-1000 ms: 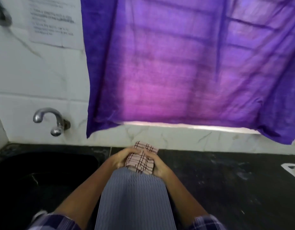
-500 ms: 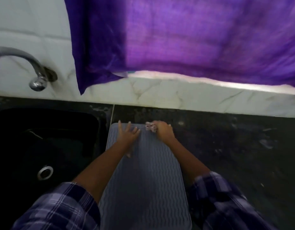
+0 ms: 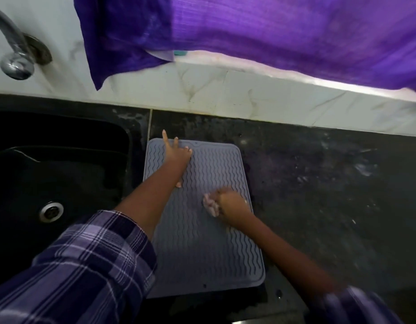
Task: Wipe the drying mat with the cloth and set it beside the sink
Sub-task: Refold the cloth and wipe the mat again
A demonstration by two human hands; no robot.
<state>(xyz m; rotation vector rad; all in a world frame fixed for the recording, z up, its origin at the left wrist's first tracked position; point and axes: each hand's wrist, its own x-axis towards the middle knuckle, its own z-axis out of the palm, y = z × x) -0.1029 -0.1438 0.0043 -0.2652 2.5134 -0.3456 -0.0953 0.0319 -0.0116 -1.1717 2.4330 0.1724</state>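
A grey ribbed drying mat (image 3: 202, 249) lies flat on the dark countertop (image 3: 319, 183), just right of the black sink (image 3: 62, 174). My left hand (image 3: 176, 155) rests flat on the mat's far left part, fingers spread and reaching its far edge. My right hand (image 3: 230, 204) is closed on a bunched pale checked cloth (image 3: 210, 203) and presses it on the mat's right side, near the middle of its length. The hand and the cloth are blurred.
A chrome tap (image 3: 14, 52) juts from the white tiled wall (image 3: 225, 90) over the sink, whose drain (image 3: 50, 211) shows at the left. A purple curtain (image 3: 249, 31) hangs over the window ledge behind the counter.
The mat went from held up to lying flat on the counter. My right hand has slid the cloth from the mat's far edge back toward me along the right side. My left hand spread flat.
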